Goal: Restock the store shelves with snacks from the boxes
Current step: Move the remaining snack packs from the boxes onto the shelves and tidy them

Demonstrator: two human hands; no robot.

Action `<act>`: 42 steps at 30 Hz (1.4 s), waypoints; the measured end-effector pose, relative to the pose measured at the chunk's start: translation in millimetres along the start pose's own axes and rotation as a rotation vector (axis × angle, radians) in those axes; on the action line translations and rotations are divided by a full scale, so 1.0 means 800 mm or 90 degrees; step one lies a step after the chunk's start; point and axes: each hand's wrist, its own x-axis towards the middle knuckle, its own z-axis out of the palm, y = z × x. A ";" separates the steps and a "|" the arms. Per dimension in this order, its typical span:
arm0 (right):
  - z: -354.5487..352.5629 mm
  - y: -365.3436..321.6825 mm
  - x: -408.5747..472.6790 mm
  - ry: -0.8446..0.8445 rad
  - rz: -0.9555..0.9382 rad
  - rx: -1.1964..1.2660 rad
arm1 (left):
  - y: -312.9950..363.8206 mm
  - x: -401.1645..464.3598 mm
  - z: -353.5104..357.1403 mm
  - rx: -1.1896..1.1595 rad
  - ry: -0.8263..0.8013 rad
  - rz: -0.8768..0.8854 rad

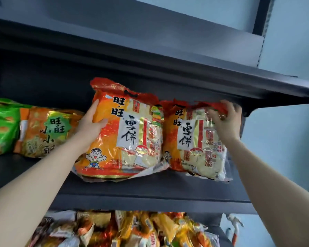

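Two rice-cracker bags point(125, 132) point(194, 139) upright on shelf point(150, 189), one per hand.

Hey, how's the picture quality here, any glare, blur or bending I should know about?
Head view: glare streaks the plastic of the left snow-cracker bag and the right snow-cracker bag; the right hand is slightly motion-blurred, the left hand sharper; wide-angle distortion bows the dark shelf edges; the recess under the upper shelf sits in deep shadow.
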 end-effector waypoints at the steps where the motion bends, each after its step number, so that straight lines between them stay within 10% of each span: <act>1: 0.009 0.011 0.001 -0.022 -0.011 -0.058 | -0.004 0.001 0.002 0.001 0.006 -0.004; 13: 0.053 0.131 -0.062 -0.470 -0.297 -0.551 | -0.035 -0.006 0.066 -0.001 0.000 0.004; 29: 0.086 0.151 -0.036 -0.359 -0.385 -0.419 | -0.036 -0.008 0.086 0.028 0.012 0.065; 35: 0.076 0.150 -0.021 -0.334 -0.380 -0.396 | -0.058 0.008 0.114 0.492 0.173 0.219; 42: 0.087 0.152 -0.027 -0.382 -0.390 -0.476 | -0.083 -0.025 0.161 0.916 -0.074 0.269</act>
